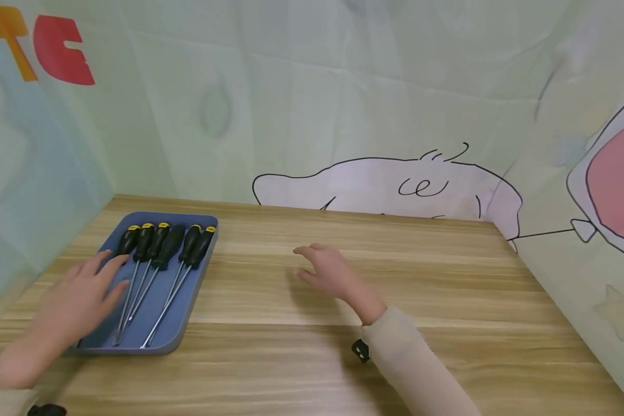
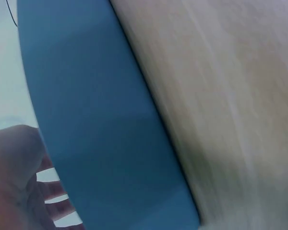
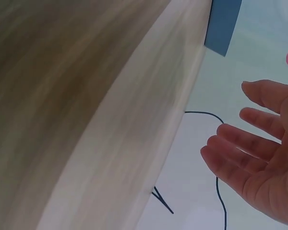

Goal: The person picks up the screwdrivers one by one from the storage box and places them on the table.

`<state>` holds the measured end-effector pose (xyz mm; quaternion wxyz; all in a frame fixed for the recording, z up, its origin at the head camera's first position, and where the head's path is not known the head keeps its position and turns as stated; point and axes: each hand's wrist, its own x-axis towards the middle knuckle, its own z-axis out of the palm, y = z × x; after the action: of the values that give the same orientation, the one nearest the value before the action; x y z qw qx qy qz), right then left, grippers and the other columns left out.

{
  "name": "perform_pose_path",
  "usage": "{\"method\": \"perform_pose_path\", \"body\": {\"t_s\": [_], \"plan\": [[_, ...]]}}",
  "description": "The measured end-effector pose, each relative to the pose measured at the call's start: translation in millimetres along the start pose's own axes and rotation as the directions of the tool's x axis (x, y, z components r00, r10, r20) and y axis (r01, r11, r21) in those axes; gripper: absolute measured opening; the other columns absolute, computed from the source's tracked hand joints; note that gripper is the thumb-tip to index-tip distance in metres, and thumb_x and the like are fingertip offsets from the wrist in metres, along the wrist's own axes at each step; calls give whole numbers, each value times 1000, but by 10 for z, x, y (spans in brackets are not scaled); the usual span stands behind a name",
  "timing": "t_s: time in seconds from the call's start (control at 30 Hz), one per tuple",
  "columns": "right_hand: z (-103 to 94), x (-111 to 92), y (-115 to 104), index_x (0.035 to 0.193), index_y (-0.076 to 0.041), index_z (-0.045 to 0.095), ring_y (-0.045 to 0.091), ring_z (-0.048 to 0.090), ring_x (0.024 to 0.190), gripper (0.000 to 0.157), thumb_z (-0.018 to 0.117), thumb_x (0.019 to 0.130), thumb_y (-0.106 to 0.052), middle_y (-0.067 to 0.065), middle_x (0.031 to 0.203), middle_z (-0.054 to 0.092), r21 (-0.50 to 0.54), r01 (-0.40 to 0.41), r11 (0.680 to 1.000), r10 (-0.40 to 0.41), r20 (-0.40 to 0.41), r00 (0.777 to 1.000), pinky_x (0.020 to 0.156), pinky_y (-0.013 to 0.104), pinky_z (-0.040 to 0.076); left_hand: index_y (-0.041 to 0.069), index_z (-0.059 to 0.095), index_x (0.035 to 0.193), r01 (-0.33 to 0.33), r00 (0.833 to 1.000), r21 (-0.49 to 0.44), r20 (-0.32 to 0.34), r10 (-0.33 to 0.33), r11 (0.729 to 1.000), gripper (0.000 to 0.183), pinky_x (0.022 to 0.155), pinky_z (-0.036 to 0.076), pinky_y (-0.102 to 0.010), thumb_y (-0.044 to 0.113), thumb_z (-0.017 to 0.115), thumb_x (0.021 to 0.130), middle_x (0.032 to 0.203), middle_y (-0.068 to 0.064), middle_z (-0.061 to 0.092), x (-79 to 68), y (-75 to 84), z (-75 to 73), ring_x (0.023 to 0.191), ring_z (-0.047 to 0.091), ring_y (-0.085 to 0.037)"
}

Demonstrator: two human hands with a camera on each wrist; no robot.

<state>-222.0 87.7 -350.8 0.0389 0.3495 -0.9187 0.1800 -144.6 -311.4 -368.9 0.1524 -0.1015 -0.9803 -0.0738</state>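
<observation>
The screwdrivers (image 1: 167,245) lie in the tray (image 1: 179,315), just right of the nearer left hand (image 1: 78,294), which spreads loosely at the tray's left side; the right hand (image 1: 326,273), relaxed and empty, is well right of the tray. The screwdrivers' long axes run roughly along the tray, handles at its far end, tips pointing near and slanting left.
</observation>
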Motion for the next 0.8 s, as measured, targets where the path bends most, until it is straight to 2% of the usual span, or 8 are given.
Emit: {"method": "perform_pose_path", "body": {"t_s": [0.1, 0.3, 0.53, 0.7, 0.8], "plan": [[55, 65, -51, 127, 0, 52, 30, 60, 101, 44, 63, 87, -14, 19, 114, 61, 7, -12, 1000, 12, -12, 1000, 85, 40, 49, -2, 43, 125, 2, 1000, -16, -18, -2, 1000, 41, 71, 37, -69, 11, 57, 89, 123, -38, 38, -19, -37, 20, 100, 39, -59], [125, 156, -169, 127, 2, 50, 27, 62, 92, 46, 63, 86, -14, 20, 114, 60, -6, -52, 999, 51, -27, 998, 77, 38, 51, -10, 45, 117, -17, 991, -53, -132, 10, 998, 37, 74, 36, -67, -6, 58, 82, 110, -42, 41, -48, -107, 41, 92, 43, -60], [213, 231, -268, 127, 1, 51, 28, 59, 103, 45, 63, 87, -15, 17, 116, 60, -2, -82, 997, 82, -14, 997, 86, 37, 48, -15, 48, 108, 17, 973, -9, -232, -19, 1000, 41, 71, 39, -63, -13, 61, 69, 100, -40, 46, -89, -204, 50, 85, 47, -56], [266, 312, -358, 128, -1, 52, 23, 59, 103, 43, 60, 88, -16, 14, 118, 61, 49, -137, 989, 138, -5, 990, 86, 32, 48, -20, 50, 98, 38, 960, -3, -278, -38, 999, 40, 61, 41, -61, -18, 61, 60, 91, -38, 47, -126, -262, 53, 76, 49, -55], [293, 357, -438, 128, -2, 52, 21, 60, 102, 43, 60, 88, -16, 13, 117, 61, 82, -167, 983, 168, -4, 986, 84, 30, 48, -21, 50, 95, 60, 962, -12, -267, -61, 998, 38, 57, 41, -61, -18, 59, 59, 88, -39, 47, -134, -305, 42, 72, 49, -56]]}}
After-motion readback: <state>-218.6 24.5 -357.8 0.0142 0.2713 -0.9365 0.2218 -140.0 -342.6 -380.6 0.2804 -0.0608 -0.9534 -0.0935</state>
